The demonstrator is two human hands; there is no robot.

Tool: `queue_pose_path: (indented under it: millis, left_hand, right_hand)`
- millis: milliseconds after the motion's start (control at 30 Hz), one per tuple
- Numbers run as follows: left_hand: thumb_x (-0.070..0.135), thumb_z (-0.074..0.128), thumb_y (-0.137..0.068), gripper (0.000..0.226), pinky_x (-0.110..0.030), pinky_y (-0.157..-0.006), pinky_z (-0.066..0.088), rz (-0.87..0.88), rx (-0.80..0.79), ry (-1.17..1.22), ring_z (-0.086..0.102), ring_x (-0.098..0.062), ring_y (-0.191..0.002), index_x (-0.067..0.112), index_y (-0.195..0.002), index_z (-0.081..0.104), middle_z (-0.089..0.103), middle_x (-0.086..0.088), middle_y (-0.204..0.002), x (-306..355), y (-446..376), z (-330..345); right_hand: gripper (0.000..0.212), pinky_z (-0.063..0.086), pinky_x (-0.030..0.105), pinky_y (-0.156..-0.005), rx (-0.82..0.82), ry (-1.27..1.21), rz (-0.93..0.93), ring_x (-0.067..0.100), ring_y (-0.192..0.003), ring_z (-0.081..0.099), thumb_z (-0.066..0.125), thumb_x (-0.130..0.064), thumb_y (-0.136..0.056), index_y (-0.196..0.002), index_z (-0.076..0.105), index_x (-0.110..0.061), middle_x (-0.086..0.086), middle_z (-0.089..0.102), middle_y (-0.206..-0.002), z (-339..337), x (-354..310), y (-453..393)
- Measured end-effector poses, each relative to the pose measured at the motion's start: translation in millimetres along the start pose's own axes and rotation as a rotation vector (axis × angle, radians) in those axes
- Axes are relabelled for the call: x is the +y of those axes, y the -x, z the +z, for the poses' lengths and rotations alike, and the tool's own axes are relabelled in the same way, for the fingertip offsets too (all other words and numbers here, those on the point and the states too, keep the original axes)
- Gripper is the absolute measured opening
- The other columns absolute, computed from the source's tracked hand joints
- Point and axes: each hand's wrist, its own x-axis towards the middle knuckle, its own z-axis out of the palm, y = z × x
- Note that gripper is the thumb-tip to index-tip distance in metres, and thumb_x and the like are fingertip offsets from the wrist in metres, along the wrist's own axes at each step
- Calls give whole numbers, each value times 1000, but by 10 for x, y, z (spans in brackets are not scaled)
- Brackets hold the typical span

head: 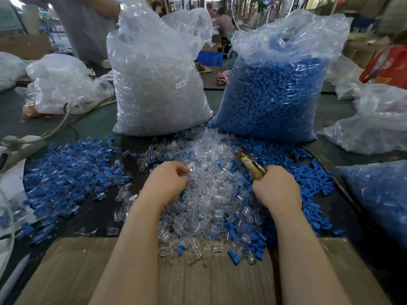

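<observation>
A heap of small clear plastic caps [207, 172] lies in the middle of the dark table, with loose blue plastic pieces [308, 179] to its right. My left hand [167, 181] rests on the heap's left side with curled fingers pinching a clear cap [190, 169]. My right hand [275, 188] grips the yellow-brown handle of a hand tool [248, 161] whose tip points up and left over the heap. To the left lies a spread of joined blue-and-clear pieces [72, 170].
Two tall plastic bags stand behind the heap: one of clear caps [158, 80], one of blue pieces [277, 89]. More bags lie left [63, 84] and right [378, 119]. A flat cardboard sheet [198, 282] covers the near edge. A person in grey [86, 25] stands at the far left.
</observation>
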Motion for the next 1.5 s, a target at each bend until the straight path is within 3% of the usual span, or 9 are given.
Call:
queue_pose_path:
  millis: [167,433,633,733,900,1067,1200,1367,1500]
  left_hand:
    - [12,69,-88,22,-29,-72,54,15,46,109,66,-11,-80,34,-89,67,68,6,-88,-3,18,-25]
    - [21,76,-84,12,-30,-71,59,40,117,275,68,-11,-72,32,-86,70,71,8,-79,55,49,-33]
    - [17,77,-83,10,-27,-68,57,23,113,381,63,-8,-63,25,-87,71,72,1,-77,113,67,-6]
    - [16,77,-83,8,-24,-62,53,3,110,450,59,-3,-53,21,-86,73,72,0,-71,140,70,-9]
    - [24,77,-84,6,-25,-61,53,0,132,492,61,-4,-55,21,-84,73,72,-1,-67,185,73,9]
    - [13,73,-85,7,-22,-63,54,-3,91,740,72,-10,-70,10,-90,68,76,-4,-84,324,93,10]
    - [12,72,-87,10,-20,-64,55,48,-47,854,74,-13,-78,7,-93,66,77,-4,-85,485,158,70]
    - [4,73,-85,10,-23,-67,58,98,-94,929,74,-17,-79,4,-89,63,76,-9,-81,612,214,206]
    - [0,73,-83,14,-21,-63,57,17,-90,1107,74,-17,-76,3,-91,62,76,-10,-80,623,216,218]
  right_hand:
    - [5,32,27,-47,-1,-102,-20,24,-61,51,59,-18,-86,-84,57,-14,7,57,-73,-24,-11,-8]
    - [34,37,37,-60,102,81,179,25,-57,38,63,-26,-91,-115,54,-4,20,46,-125,-70,68,5]
    - [16,33,29,-46,47,114,120,23,-57,48,63,-21,-89,-86,52,-10,8,53,-73,-24,28,10]
    - [27,29,26,-43,24,106,125,22,-54,47,65,-20,-89,-72,44,-13,7,51,-67,-28,3,26]
    - [23,31,28,-46,53,21,89,23,-59,48,62,-22,-89,-75,45,-14,7,51,-71,-28,-2,-1]
    - [19,42,34,-59,69,-348,-80,26,-69,56,65,-36,-90,-88,59,-17,3,58,-73,-47,-60,-20]
    - [14,45,21,-49,-14,-798,-155,14,-63,56,74,-29,-86,-81,64,-20,2,65,-73,-96,-201,83]
    - [13,43,12,-57,-104,-955,-194,-5,-62,61,72,-23,-88,-81,64,-16,-4,68,-72,-95,-306,157]
    - [12,44,9,-57,-130,-1046,-170,-1,-69,63,70,-26,-91,-87,68,-14,3,71,-84,-65,-332,171]
